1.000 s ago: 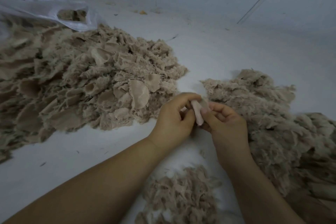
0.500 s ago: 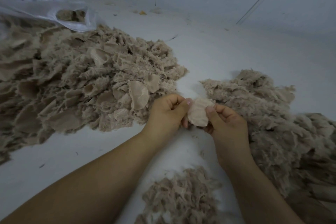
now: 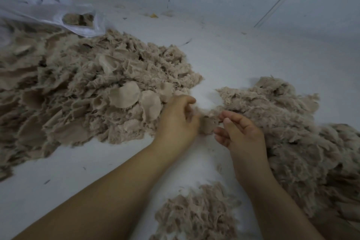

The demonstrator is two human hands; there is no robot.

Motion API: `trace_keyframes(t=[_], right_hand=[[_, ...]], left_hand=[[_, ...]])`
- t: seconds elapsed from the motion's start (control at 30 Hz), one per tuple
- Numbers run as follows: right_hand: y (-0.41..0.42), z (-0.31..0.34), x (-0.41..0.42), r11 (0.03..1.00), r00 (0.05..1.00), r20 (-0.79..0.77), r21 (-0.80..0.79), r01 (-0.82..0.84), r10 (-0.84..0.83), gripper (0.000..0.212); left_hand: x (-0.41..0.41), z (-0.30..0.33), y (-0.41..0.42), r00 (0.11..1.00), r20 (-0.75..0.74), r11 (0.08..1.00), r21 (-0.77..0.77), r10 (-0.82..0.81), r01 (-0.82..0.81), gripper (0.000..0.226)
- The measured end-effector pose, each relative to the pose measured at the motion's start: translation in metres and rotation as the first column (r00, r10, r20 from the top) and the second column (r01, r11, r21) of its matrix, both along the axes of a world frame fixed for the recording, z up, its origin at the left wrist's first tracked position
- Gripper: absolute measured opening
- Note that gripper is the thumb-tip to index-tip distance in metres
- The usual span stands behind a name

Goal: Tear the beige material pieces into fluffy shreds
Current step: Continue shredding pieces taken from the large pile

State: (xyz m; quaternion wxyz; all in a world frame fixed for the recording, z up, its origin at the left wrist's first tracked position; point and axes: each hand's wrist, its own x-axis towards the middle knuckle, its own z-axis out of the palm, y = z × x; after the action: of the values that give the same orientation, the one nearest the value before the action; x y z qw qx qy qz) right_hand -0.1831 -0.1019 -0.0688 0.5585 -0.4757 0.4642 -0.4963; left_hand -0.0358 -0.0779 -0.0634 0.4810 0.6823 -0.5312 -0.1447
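**A:** What were the hands doing over the white surface (image 3: 243,60)?

**B:** The left hand (image 3: 178,122) and right hand (image 3: 240,134) met near the surface's middle, a small beige piece (image 3: 208,125) stretched between them. The left hand's fingers were curled round one end; the right hand's thumb and forefinger pinched the other, its remaining fingers loosely bent.

**A:** And the rest of the material?

**B:** A large heap of untorn pieces (image 3: 93,93) spread toward the left edge, several round flat discs showing on its near slope just beside the left hand. A fluffy shredded pile (image 3: 292,132) ran along the right edge behind the right hand. A smaller clump of shreds (image 3: 196,214) lay at the near edge between the forearms.

**A:** Anything farther back?

**B:** A clear plastic bag (image 3: 58,13) lay at the far left corner, beige scraps visible through its opening.
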Motion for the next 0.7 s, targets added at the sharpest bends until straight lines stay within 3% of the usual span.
trace_keyframes(t=[0.07, 0.17, 0.23, 0.33, 0.4, 0.47, 0.5, 0.7], right_hand=[[0.001, 0.0, -0.001, 1.0, 0.999, -0.033, -0.025, -0.018, 0.017, 0.017], [0.002, 0.0, -0.001, 0.998, 0.998, -0.057, -0.051, -0.027, 0.024, 0.02], [0.002, -0.001, 0.0, 0.998, 0.997, -0.069, -0.062, -0.029, 0.025, 0.023], [0.001, -0.002, 0.0, 0.994, 0.992, -0.111, -0.081, -0.067, 0.057, 0.03], [0.0, -0.002, 0.0, 0.987, 0.981, -0.162, -0.103, -0.125, 0.108, 0.035], [0.001, -0.001, 0.001, 0.979, 0.966, -0.219, -0.122, -0.165, 0.135, 0.033], [0.002, -0.001, 0.001, 0.978, 0.962, -0.239, -0.129, -0.164, 0.13, 0.029], [0.001, -0.002, -0.001, 0.985, 0.957, -0.291, -0.157, -0.073, 0.024, 0.017]], left_hand=[[-0.002, -0.001, -0.003, 0.945, 0.315, 0.996, 0.054, -0.088, 0.075, 0.04], [-0.01, 0.004, -0.006, 0.865, 0.461, 0.969, 0.227, -0.196, 0.099, 0.038], [-0.013, 0.006, -0.005, 0.852, 0.483, 0.964, 0.254, -0.201, 0.083, 0.03], [-0.012, 0.007, -0.003, 0.943, 0.279, 0.983, 0.081, -0.181, 0.165, 0.013], [-0.016, 0.009, 0.0, 0.979, -0.003, 0.979, -0.004, -0.204, 0.204, 0.007], [-0.018, 0.008, 0.0, 0.93, -0.282, 0.971, -0.036, -0.235, 0.235, 0.01], [-0.018, 0.007, 0.0, 0.906, -0.351, 0.971, -0.045, -0.236, 0.236, 0.011], [-0.013, 0.005, -0.002, 0.902, -0.383, 0.979, -0.113, -0.199, 0.168, 0.011]])
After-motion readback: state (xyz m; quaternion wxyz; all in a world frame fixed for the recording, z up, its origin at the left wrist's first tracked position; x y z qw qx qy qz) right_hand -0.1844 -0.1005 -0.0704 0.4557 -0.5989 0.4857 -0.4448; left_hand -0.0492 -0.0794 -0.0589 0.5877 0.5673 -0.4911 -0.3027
